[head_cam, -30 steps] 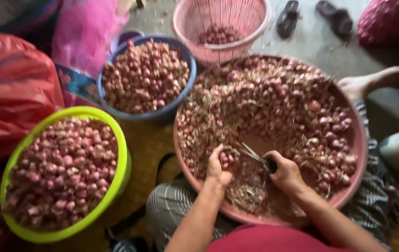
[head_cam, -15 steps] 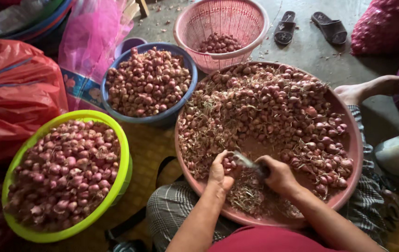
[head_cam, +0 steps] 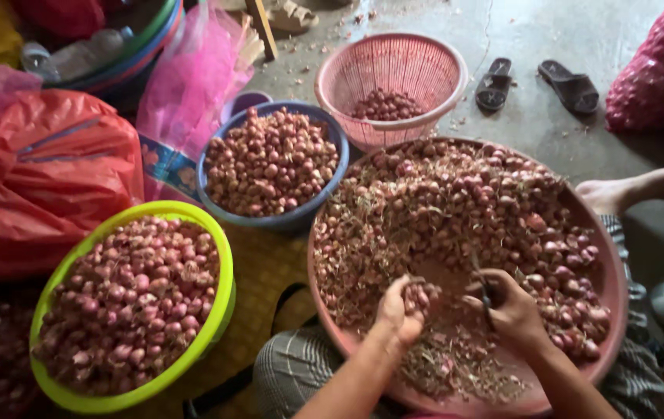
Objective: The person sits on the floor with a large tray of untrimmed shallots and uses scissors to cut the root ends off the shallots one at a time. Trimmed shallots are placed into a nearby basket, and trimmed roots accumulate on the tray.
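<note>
My left hand (head_cam: 398, 310) is curled almost shut around a few shallots (head_cam: 423, 296), fingers cupped over the near part of the big pink tray (head_cam: 613, 289). My right hand (head_cam: 512, 309) has its fingers wrapped tight on a small dark blade (head_cam: 482, 283), long axis running roughly up and away from me, tip toward the shallot heap (head_cam: 464, 209). Blade shape's too blurry to tell. Lime green basin (head_cam: 222, 299) sits off left.
</note>
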A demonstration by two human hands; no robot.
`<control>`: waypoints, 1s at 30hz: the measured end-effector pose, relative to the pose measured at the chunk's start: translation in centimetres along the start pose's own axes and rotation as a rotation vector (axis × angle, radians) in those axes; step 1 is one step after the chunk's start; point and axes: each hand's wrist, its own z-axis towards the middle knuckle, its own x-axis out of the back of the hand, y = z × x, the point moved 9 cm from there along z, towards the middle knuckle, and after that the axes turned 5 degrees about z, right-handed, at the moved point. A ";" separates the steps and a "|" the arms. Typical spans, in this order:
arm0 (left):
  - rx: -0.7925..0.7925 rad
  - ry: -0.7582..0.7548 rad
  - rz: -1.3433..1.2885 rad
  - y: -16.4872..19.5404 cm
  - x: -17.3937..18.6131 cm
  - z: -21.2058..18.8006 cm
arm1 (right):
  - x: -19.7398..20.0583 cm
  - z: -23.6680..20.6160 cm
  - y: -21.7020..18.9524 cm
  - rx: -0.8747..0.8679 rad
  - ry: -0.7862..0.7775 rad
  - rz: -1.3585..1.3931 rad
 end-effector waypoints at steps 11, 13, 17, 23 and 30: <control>-1.057 0.063 1.144 19.6 -21.9 2.9 | 4.1 -0.3 0.2 0.086 0.106 0.054; -1.151 -0.011 1.477 15.7 -17.9 -0.3 | 4.1 -0.5 1.0 0.021 0.119 0.065; -0.985 -0.071 1.979 7.9 -8.9 -4.6 | 2.0 -0.8 1.3 -0.045 0.023 0.082; -1.088 -0.037 2.438 3.0 -6.9 -3.8 | -1.3 -1.5 0.7 -0.134 -0.118 -0.170; -1.111 -0.075 1.861 4.9 -7.0 -6.5 | -0.2 -2.3 3.0 -0.218 -0.161 -0.280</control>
